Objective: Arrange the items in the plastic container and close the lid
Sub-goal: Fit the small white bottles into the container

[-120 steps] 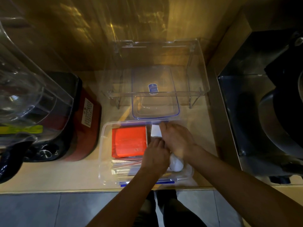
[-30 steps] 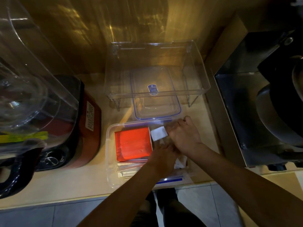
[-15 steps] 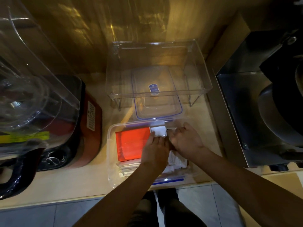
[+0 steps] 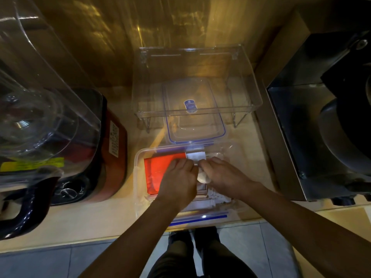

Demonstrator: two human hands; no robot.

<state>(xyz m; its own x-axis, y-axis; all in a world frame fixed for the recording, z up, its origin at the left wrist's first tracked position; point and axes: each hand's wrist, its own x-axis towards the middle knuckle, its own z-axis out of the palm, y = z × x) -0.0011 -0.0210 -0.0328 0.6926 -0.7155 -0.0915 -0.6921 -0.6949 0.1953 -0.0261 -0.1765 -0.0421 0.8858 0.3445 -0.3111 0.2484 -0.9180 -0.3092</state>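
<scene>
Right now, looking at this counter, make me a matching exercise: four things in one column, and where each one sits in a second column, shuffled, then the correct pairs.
Things
1. red packet
2. blue-edged lid
3. blender
4. left hand

Places
A. on the counter just behind the plastic container, partly under a clear stand
B. at the left of the counter
C. in the left half of the plastic container
D. inside the plastic container, meeting the right hand

Pairs: 1-C, 2-A, 3-B, 4-D
</scene>
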